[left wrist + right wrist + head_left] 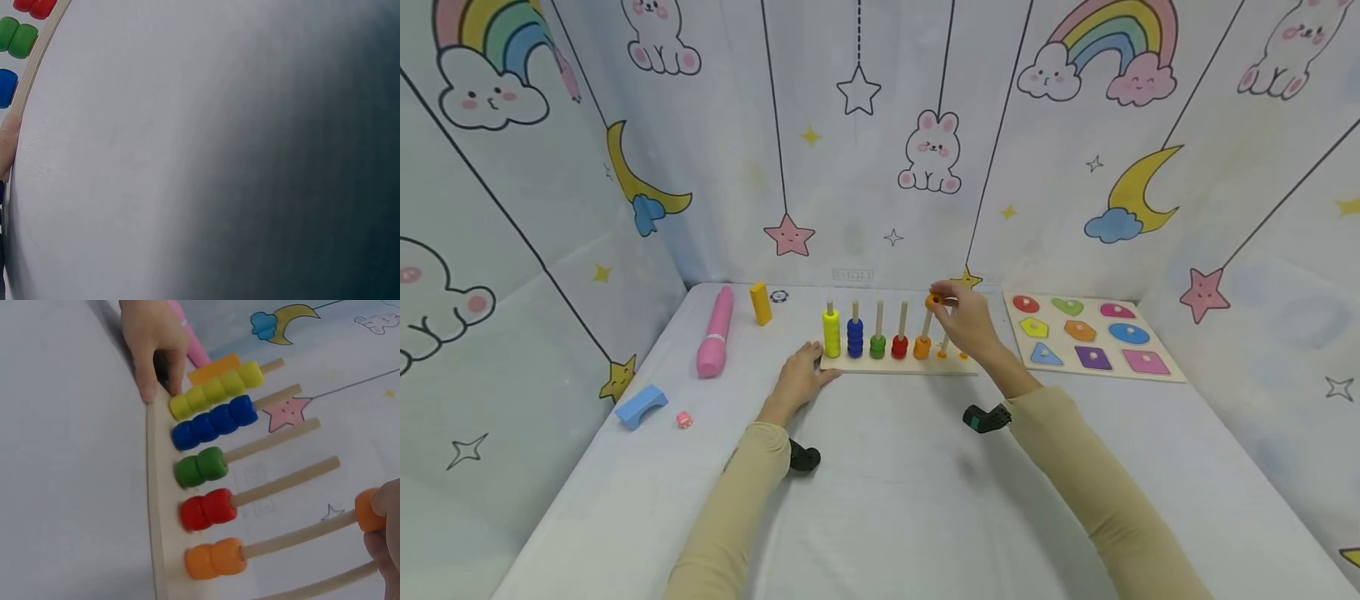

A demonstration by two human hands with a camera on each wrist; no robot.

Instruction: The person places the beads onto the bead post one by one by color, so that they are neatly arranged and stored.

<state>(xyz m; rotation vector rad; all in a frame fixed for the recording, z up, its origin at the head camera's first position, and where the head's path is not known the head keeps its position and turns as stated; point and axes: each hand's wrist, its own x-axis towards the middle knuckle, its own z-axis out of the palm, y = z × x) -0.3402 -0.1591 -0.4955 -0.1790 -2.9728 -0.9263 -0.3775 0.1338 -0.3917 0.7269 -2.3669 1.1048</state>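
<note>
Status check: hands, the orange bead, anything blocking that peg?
Right hand pinches orange bead at top of orange peg. Left hand steadies board. Peg clear above two orange beads.

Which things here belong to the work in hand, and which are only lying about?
In use: peg board, held by left hand; orange bead, pinched by right hand at the orange peg's top.

Lying about: shape puzzle, pink marker, yellow block, blue arch block.

left hand (7, 145) — cut by frame edge | right hand (384, 534) — mostly out of frame
</note>
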